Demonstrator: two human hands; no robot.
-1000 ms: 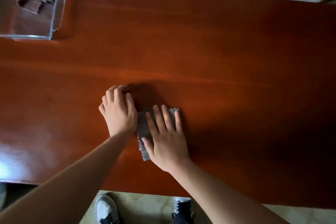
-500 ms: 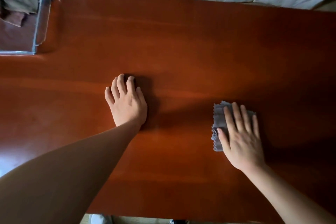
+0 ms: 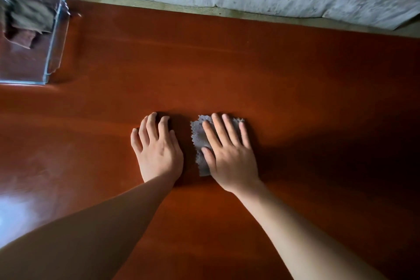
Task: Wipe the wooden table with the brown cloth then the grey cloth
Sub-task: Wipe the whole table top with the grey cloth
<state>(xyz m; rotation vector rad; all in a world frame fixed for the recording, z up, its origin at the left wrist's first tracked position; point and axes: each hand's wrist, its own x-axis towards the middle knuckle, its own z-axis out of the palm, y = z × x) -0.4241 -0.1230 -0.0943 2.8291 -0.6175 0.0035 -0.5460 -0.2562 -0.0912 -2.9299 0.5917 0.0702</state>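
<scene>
Near the middle of the glossy reddish-brown wooden table (image 3: 295, 70), the small grey pinked-edge cloth (image 3: 200, 141) lies pinned under the flat, spread right hand (image 3: 229, 154); soft and light, likely to bunch, best pressed by palm. Left hand (image 3: 159, 152) rests flat, empty. Open tabletop spreads rightward.

The shiny red-brown wooden surface (image 3: 272, 70) has a clear glass dish (image 3: 53, 52) on its far left corner, a small grey cloth (image 3: 200, 141) lying flat near the middle, and two hands pressed flat on it, the right hand (image 3: 229, 154) on the cloth.
</scene>
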